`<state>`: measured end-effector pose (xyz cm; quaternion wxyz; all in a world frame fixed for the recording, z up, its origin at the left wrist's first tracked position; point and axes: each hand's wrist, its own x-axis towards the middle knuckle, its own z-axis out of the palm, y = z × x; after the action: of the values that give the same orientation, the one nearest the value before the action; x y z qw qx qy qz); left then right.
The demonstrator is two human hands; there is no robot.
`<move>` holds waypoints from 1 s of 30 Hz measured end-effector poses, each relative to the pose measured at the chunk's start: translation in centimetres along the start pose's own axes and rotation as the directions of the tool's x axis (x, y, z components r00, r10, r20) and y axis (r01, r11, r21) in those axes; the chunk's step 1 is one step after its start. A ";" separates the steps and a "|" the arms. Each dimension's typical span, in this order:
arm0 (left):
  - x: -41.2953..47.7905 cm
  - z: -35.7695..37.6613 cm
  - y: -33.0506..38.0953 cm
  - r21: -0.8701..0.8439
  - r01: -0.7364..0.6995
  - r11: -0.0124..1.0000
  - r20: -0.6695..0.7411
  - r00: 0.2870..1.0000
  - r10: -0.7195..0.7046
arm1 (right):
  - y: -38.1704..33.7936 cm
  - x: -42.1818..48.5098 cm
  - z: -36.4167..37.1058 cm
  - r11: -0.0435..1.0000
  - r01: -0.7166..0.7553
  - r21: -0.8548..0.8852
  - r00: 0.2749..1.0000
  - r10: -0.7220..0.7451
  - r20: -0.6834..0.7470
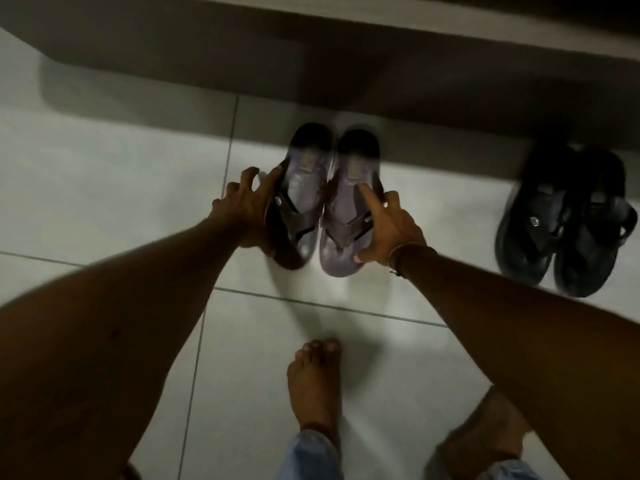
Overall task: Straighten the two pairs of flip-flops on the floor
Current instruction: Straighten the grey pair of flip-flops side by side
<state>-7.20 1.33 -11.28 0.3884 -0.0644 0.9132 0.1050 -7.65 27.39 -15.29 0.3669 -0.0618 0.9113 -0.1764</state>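
Observation:
A grey-soled pair of flip-flops with brown straps lies side by side on the white tiled floor, heels towards the wall. My left hand (247,206) grips the outer edge of the left flip-flop (299,199), thumb under its toe end. My right hand (388,230) holds the right flip-flop (341,216) at its outer edge, with the index finger laid along the sole. A black pair of flip-flops (564,223) lies together at the right, untouched.
A dim wall base (311,64) runs across the top just behind both pairs. My bare foot (313,382) stands on the tiles below the grey pair, and a second foot (485,434) shows at the lower right.

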 end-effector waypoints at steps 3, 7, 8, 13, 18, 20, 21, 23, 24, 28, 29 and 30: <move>1.4 0.5 -0.4 -0.006 -0.046 0.999 -0.007 0.999 0.046 | -0.6 0.9 0.1 0.998 -0.042 -0.054 0.999 0.041 -0.021; 2.4 1.6 -0.8 0.054 -0.081 0.995 -0.079 0.993 0.085 | -0.9 1.0 0.5 0.994 -0.065 -0.084 0.996 0.059 -0.069; 2.3 2.0 -0.9 0.065 -0.076 0.995 -0.089 0.993 0.081 | -0.9 0.9 0.5 0.994 -0.064 -0.093 0.996 0.058 -0.069; 1.0 3.5 -0.8 0.079 -0.063 0.995 -0.095 0.993 0.070 | -0.9 -0.5 1.4 0.991 -0.080 -0.108 0.996 0.077 -0.038; -0.6 5.0 -1.0 0.063 -0.066 0.996 -0.080 0.994 0.071 | -0.6 -2.1 3.2 0.993 -0.087 -0.083 0.996 0.085 -0.028; -1.0 5.4 -1.2 0.051 -0.070 0.996 -0.078 0.994 0.074 | -0.5 -2.5 3.7 0.994 -0.082 -0.075 0.996 0.081 -0.026; -1.2 5.6 -1.2 0.047 -0.072 0.996 -0.078 0.994 0.075 | -0.5 -2.6 3.9 0.994 -0.079 -0.074 0.997 0.077 -0.028; -1.4 5.8 -1.3 0.043 -0.070 0.997 -0.076 0.994 0.073 | -0.3 -2.7 4.1 0.994 -0.070 -0.078 0.997 0.068 -0.032; -1.5 5.8 -1.3 0.044 -0.069 0.997 -0.076 0.994 0.073 | -0.2 -2.7 4.2 0.994 -0.067 -0.082 0.997 0.065 -0.036; -1.5 5.9 -1.3 0.054 -0.076 0.996 -0.075 0.994 0.080 | 0.0 -2.7 4.5 0.994 -0.060 -0.095 0.997 0.056 -0.050; -1.5 5.9 -1.3 0.055 -0.075 0.996 -0.073 0.994 0.079 | 0.0 -2.7 4.6 0.994 -0.055 -0.098 0.997 0.051 -0.051; -1.6 5.9 -1.3 0.053 -0.072 0.996 -0.072 0.995 0.076 | 0.1 -2.7 4.6 0.994 -0.049 -0.102 0.998 0.044 -0.052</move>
<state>-1.78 1.58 -14.30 0.3517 -0.0245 0.9311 0.0939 -2.53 26.82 -16.69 0.3443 -0.0549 0.9293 -0.1218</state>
